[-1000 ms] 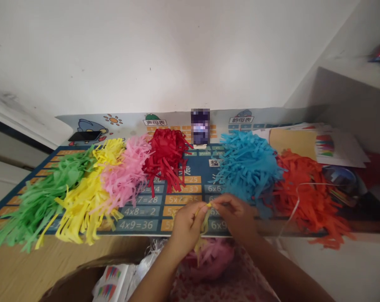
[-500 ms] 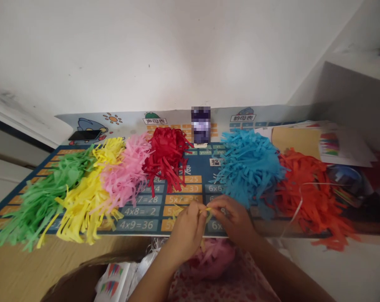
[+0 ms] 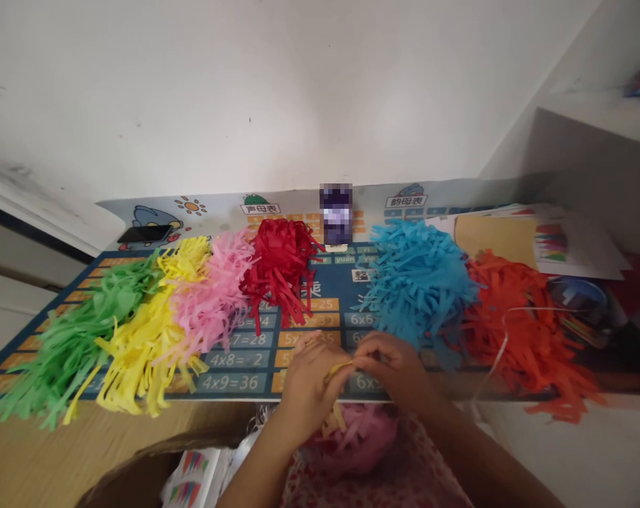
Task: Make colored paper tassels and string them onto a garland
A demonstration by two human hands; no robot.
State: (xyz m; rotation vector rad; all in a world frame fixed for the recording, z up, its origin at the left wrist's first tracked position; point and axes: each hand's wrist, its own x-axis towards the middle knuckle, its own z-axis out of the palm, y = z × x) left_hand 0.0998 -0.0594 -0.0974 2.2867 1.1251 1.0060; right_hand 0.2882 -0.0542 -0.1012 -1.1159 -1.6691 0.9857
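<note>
My left hand [image 3: 313,377] is closed around a thin yellow paper strip [image 3: 341,367] at the table's front edge. The fingertips of my right hand [image 3: 386,360] pinch the strip's other end, close beside my left hand. Below my hands, a pink paper bundle [image 3: 370,430] rests on my lap, with a pale yellow piece [image 3: 334,418] above it. Left of my hands lie green [image 3: 81,331], yellow [image 3: 145,353], pink [image 3: 211,289] and red [image 3: 282,264] paper-strip bundles. A blue bundle [image 3: 423,275] and an orange one [image 3: 521,324] are on the right.
The table mat [image 3: 238,360] carries printed sums. A phone [image 3: 145,234] lies at its back left, and a small device with a blurred screen [image 3: 336,215] stands at the back. Papers [image 3: 494,236] lie back right. An open bag with packets [image 3: 190,476] is below left.
My left hand has turned over the yellow strip, showing more of its back. The view has shifted slightly. Both hands remain close together.
</note>
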